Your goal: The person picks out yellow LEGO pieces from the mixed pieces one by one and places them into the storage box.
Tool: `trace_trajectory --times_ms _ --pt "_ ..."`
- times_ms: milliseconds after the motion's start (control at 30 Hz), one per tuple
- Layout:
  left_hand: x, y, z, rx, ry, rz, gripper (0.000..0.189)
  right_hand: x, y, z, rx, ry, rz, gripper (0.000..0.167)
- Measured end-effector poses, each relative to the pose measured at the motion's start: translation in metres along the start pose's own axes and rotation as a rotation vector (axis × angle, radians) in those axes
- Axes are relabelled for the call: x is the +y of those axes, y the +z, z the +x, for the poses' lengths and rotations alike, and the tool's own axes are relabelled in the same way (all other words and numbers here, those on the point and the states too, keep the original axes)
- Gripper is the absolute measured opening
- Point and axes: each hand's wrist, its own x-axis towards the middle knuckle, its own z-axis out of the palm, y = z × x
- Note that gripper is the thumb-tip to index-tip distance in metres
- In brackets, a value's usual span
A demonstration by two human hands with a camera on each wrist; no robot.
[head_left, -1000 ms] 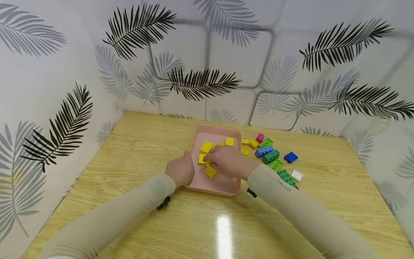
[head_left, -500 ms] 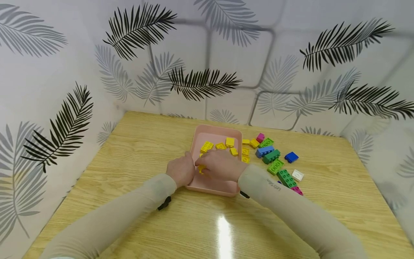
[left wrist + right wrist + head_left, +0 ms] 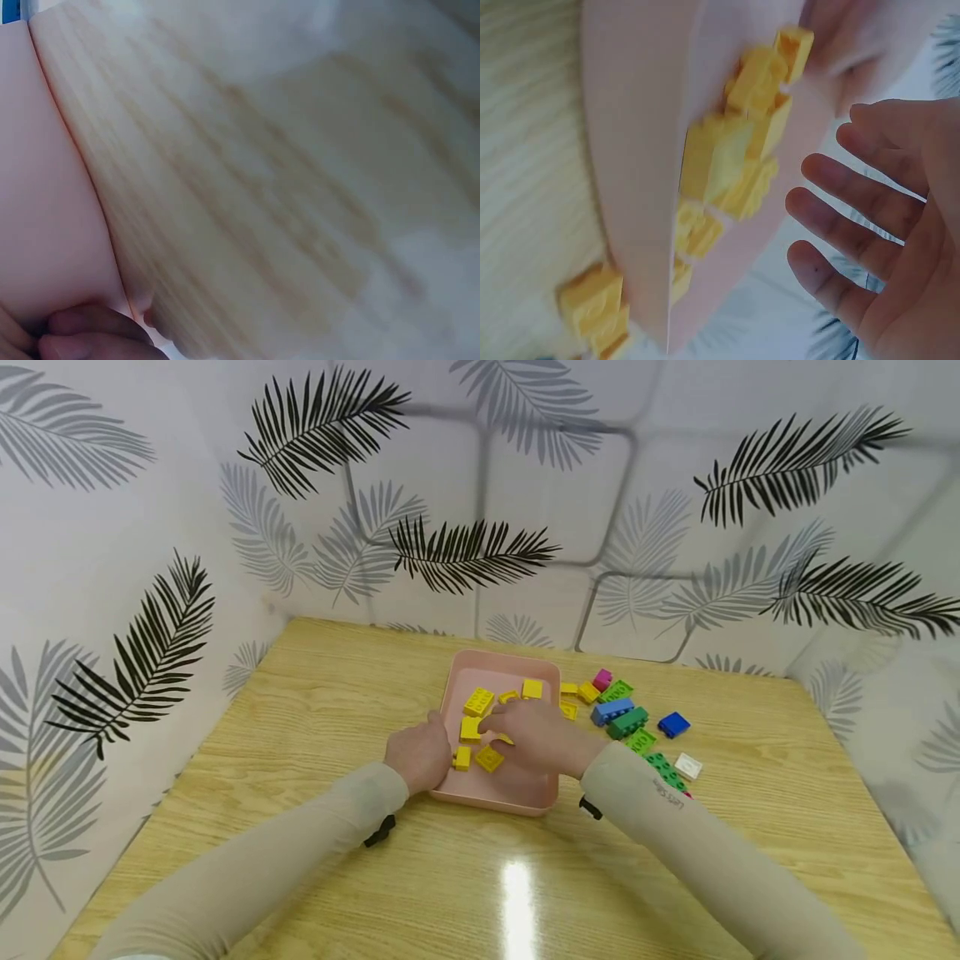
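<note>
Tray (image 3: 517, 789), pink, with yellow bricks (image 3: 471, 729)

Tray: oblong, round-cornered, upright on the wooden worktop (image 3: 322, 685), midway between the sleeves. Long axis runs away from the person toward the leaf-patterned wall (image 3: 420, 610), far end leaning slightly right; one short end faces the person.

Left hand (image 3: 418, 756): clamped on the tray's left wall, fingers bent against the pink side.

Right hand (image 3: 542, 733): above the tray's right half. Fingers apart, lightly bent, gripping nothing in the right wrist view; whether a fingertip touches a brick, cannot tell.

Contents, yellow: one studded block (image 3: 478, 702), studs up, long axis slanting from near left to far right; one small brick (image 3: 462, 758), stud pointing toward the left hand; one flat piece (image 3: 490, 758), set cornerwise; one upright block (image 3: 532, 688) near the far right corner. Others lie partly hidden by the right hand.

Outside, right of the tray: further yellow pieces (image 3: 588, 692), some just beside the wall; one pink brick (image 3: 602, 678); one blue brick (image 3: 612, 710) beside one dark green brick (image 3: 627, 722), long axes roughly alike; one white piece (image 3: 687, 766); one dark blue brick (image 3: 673, 724), farther right.
</note>
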Motion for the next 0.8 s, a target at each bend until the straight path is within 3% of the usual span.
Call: trace_trajectory --times_ms 167,433,800 --pt "0.0 0.0 -0.001 -0.007 0.003 0.009 0.049 0.019 -0.013 -0.014 0.003 0.136 0.02 0.036" --pt "0.001 0.001 0.0 -0.006 0.008 0.013 0.046 0.07 -0.024 -0.038 0.116 0.201 0.053 0.037" --pt "0.004 -0.002 0.0 -0.037 -0.019 -0.034 0.046 0.12 -0.015 -0.055 0.036 0.368 -0.001 0.038"
